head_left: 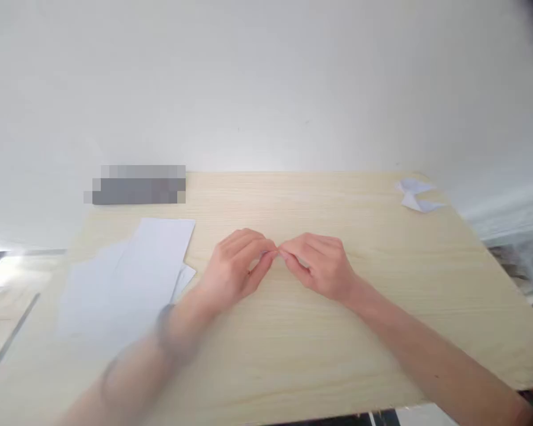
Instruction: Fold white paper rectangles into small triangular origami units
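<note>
My left hand [237, 263] and my right hand [320, 263] meet over the middle of the table, fingertips touching or nearly so. Thumb and forefinger are pinched together on each. Whatever lies between the fingertips is too small and covered to name; only a pale sliver shows by the left thumb. Dark bands circle my left wrist and forearm. Just left of that hand lie white paper sheets [155, 254], overlapping, partly behind the left forearm.
A folded white paper piece [415, 195] with pointed ends rests at the table's far right corner. A blurred-out dark object [137, 192] stands at the back left. The light wooden table [293, 355] meets a white wall [266, 77] behind.
</note>
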Demonstrator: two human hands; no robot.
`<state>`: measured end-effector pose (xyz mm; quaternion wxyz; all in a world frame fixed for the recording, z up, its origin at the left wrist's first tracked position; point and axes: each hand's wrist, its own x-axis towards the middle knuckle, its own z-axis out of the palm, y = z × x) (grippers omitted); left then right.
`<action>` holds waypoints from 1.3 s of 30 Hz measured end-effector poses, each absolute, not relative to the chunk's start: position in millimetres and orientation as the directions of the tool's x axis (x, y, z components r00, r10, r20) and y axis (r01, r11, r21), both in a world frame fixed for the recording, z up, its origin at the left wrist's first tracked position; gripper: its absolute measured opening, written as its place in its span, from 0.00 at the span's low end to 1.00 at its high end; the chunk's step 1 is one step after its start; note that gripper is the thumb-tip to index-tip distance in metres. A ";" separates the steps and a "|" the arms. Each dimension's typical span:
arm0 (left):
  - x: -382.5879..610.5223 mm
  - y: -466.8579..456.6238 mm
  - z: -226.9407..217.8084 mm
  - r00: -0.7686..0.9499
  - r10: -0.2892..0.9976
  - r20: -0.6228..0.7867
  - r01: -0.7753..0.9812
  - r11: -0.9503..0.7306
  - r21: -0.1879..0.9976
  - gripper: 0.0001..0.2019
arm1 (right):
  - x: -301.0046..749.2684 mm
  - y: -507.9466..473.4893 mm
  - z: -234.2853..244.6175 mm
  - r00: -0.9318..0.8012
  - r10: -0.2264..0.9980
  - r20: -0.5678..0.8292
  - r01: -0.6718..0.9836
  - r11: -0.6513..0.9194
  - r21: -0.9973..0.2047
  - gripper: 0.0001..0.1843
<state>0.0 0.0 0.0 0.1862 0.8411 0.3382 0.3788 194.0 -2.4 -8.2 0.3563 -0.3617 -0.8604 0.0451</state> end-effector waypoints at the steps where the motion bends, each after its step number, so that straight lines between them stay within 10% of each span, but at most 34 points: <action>1: 0.5 -0.1 1.3 0.477 0.726 0.495 0.425 -0.684 0.592 0.04 | 193.9 -2.8 -8.6 -0.471 0.656 0.589 0.579 0.734 -0.355 0.05; 20: -5.5 3.3 0.8 0.344 0.939 -0.029 0.330 -0.092 0.939 0.14 | 199.4 -1.5 -5.8 -0.334 0.872 0.357 0.485 0.484 -0.728 0.09; 39: -9.1 5.9 5.1 0.527 0.849 -0.038 0.192 -0.075 0.979 0.13 | 198.7 2.4 -2.9 -0.258 0.964 0.064 0.256 0.131 -0.958 0.08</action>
